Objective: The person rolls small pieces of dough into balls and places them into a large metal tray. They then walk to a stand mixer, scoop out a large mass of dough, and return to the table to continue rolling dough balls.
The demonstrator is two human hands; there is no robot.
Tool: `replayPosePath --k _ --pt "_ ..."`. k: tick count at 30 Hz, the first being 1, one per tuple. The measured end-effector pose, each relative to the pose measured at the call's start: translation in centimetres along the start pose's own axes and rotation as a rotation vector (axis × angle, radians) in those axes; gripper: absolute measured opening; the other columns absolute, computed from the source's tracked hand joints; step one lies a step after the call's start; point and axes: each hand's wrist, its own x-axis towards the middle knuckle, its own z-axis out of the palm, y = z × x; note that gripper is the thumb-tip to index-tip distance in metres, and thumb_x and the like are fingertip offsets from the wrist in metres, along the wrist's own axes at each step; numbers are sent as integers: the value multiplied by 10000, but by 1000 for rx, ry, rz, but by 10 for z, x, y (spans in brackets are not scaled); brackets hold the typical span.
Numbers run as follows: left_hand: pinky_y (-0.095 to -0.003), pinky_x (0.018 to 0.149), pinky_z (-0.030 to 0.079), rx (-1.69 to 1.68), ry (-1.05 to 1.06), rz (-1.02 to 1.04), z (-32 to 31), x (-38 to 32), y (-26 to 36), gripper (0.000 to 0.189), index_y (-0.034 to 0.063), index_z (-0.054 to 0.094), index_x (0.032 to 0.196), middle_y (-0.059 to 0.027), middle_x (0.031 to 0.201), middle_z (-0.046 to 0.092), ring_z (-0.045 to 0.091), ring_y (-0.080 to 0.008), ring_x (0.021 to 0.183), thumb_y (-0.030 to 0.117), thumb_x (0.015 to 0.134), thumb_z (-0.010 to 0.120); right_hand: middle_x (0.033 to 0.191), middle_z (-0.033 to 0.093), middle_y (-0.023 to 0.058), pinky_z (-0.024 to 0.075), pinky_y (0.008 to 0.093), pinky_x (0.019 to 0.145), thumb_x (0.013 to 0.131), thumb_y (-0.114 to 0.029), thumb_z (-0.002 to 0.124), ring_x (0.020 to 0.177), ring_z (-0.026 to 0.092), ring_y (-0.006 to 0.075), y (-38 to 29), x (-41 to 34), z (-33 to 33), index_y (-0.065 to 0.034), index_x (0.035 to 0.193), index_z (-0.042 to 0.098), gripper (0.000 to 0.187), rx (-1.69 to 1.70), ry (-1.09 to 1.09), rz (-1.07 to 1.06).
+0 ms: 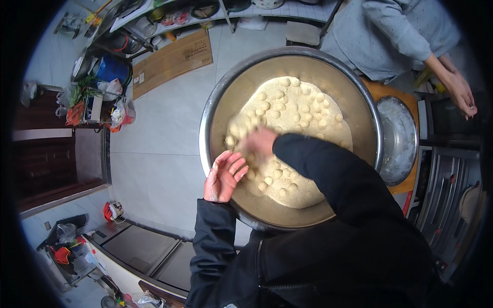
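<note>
Before me stands a large round metal basin (364,127), with a layer of pale granular coating, perhaps sesame seeds, spread inside. Several small round dough balls (268,180) lie on and in the pale grains (287,123). My right hand (260,142), blurred by motion, is low over the grains in the left part of the basin; its fingers cannot be made out clearly. My left hand (226,175) is held palm up at the basin's left rim, fingers apart and slightly curled, holding nothing, with pale powder on the skin.
A person in grey (396,34) stands at the upper right, hands apart from mine. Right of the basin, a shallow metal bowl (398,140) rests on a wooden surface (408,92). Flattened cardboard (173,63) lies on the tiled floor. Shelving (292,10) runs along the top.
</note>
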Motion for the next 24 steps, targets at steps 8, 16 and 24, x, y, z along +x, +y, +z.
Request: replayPosePath --k 8,16,24 --pt "-462 997 392 -23 0 14 1 -1 -1 457 32 432 1288 -183 1292 474 482 -316 1170 336 947 458 1463 172 268 251 526 1064 630 -519 751 1312 291 416 102 -148 -20 -235 1460 183 1045 56 -102 783" --pt "-463 1002 389 -10 -22 -19 -1 -1 -1 499 43 422 1296 -179 1301 460 478 -305 1177 372 927 488 1385 233 351 305 504 1039 627 -423 802 1299 261 478 -78 -151 41 -353 1447 176 1034 486 -345 154" --pt "-459 1001 389 20 -6 1 1 1 -1 466 49 438 1290 -173 1294 476 479 -300 1179 352 937 475 1331 459 6 488 378 830 760 -203 666 1184 454 218 45 -26 0 -288 1302 455 588 -127 82 247"
